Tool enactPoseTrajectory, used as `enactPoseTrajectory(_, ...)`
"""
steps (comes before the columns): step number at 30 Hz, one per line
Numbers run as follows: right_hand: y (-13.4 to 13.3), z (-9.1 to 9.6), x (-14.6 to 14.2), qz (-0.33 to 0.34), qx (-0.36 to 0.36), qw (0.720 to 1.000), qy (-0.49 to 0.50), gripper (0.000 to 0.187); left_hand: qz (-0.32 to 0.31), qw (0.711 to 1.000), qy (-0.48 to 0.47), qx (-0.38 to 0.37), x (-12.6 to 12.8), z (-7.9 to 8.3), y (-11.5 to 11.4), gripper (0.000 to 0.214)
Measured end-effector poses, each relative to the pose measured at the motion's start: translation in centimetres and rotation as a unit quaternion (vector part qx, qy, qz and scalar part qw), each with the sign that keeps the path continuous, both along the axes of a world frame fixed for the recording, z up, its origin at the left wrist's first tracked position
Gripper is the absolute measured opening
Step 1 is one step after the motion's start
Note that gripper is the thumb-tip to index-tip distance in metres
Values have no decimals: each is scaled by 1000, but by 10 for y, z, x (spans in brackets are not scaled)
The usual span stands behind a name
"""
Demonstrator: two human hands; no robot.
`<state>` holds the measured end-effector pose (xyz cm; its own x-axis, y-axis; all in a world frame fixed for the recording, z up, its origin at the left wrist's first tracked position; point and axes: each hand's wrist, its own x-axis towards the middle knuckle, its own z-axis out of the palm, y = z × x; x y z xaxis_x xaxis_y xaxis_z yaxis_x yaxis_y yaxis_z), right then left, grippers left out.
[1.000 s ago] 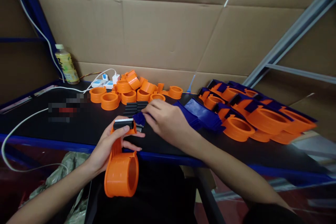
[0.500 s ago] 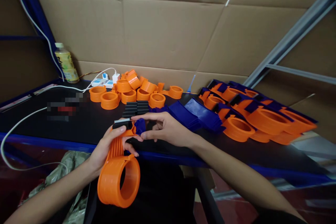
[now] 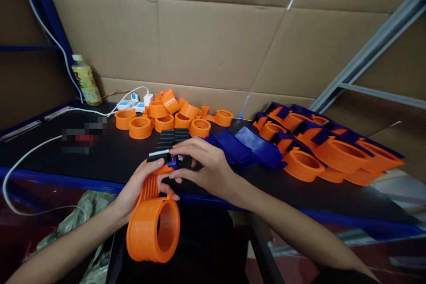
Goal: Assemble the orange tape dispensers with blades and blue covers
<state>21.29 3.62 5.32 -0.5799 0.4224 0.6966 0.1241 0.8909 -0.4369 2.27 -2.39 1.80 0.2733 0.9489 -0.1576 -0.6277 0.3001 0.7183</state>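
Observation:
My left hand [image 3: 143, 182] is wrapped round the ribbed handle of an orange tape dispenser [image 3: 143, 235], thumb on top beside the black roller. The dispenser's large ring hangs down in front of the table edge, and a white toothed blade [image 3: 159, 153] runs along its head. At the right side of that head sits a small dark blue plastic part [image 3: 173, 163]. My right hand [image 3: 208, 164] has its forefinger and thumb on either side of this part, gripping it against the head. The fingers partly hide it.
Loose orange dispenser bodies [image 3: 140, 128] are piled at the back, with black ribbed rollers [image 3: 175, 135] in front. Flat blue pieces [image 3: 256, 144] lie right of my hand. Stacked orange-and-blue dispensers [image 3: 304, 164] fill the right side. A power strip [image 3: 131, 105] and a bottle [image 3: 86, 82] stand back left.
The blue part has moved left, from standing out beside the dispenser's head to sitting against its side. My right hand's fingers have shifted with it; my left hand keeps its hold.

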Motion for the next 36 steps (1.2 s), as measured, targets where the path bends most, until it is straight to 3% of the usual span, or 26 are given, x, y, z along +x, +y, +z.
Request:
enactPoseTrajectory(10,-4,-11,3,-32,128,991,-23,39,15,997,61,49,0,-3,-5,26)
enactPoseTrajectory(17,-3,-13,4,-8,155,988,8,32,63,986,105,112,5,-9,-8,18)
enactPoseTrajectory(27,-12,-5,3,-24,123,992,-12,22,43,972,115,199,-4,-18,-8,26)
enactPoseTrajectory(31,-15,-4,2,-41,139,989,-3,21,38,987,28,151,-4,-15,-7,38)
enactPoseTrajectory(36,-17,5,3,-63,165,984,-1,20,-70,984,-136,88,-7,-8,-3,40)
